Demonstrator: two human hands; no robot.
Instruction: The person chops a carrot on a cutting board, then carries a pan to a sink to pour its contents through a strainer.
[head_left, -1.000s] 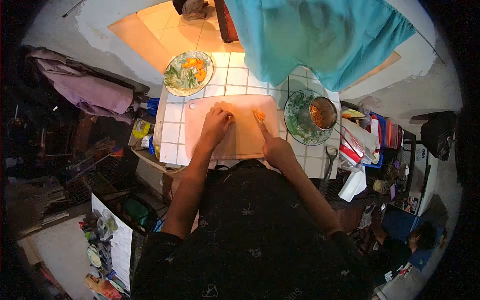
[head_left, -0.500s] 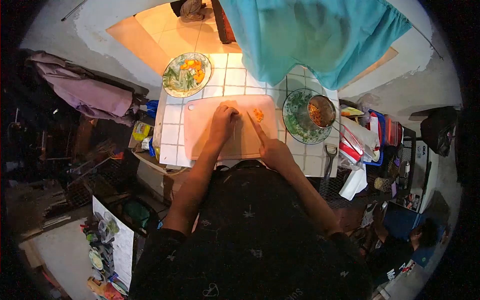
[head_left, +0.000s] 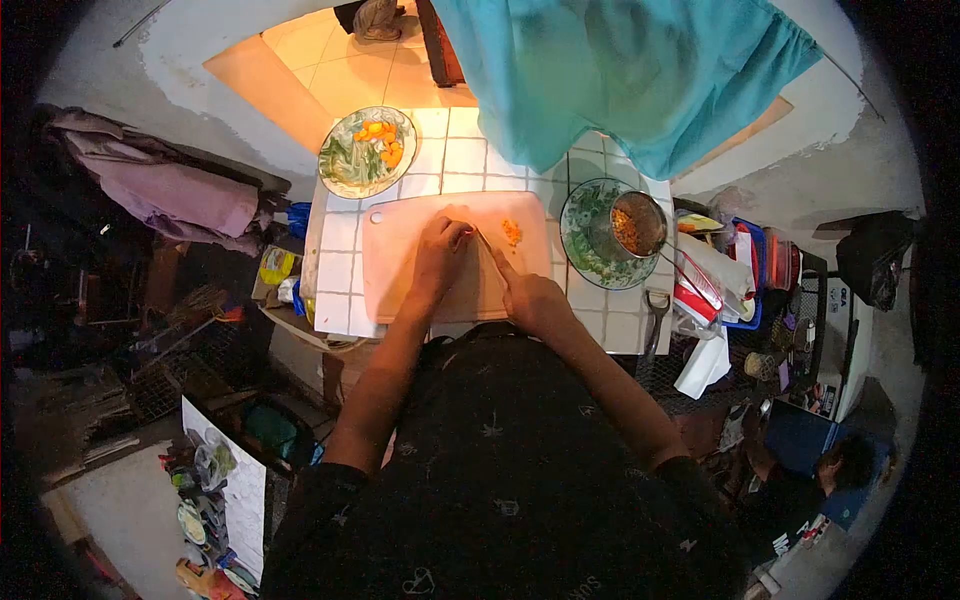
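the left hand (head_left: 440, 250) presses something small, hidden under its fingers, onto the cutting board (head_left: 400, 262) on the table. the right hand (head_left: 527, 297) grips a knife (head_left: 487, 247) just beside those fingertips; a slip could nick them.

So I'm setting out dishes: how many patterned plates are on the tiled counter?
2: one plate with vegetables beyond the cutting board's left corner, another plate right of it, under a metal cup. Others may be hidden.
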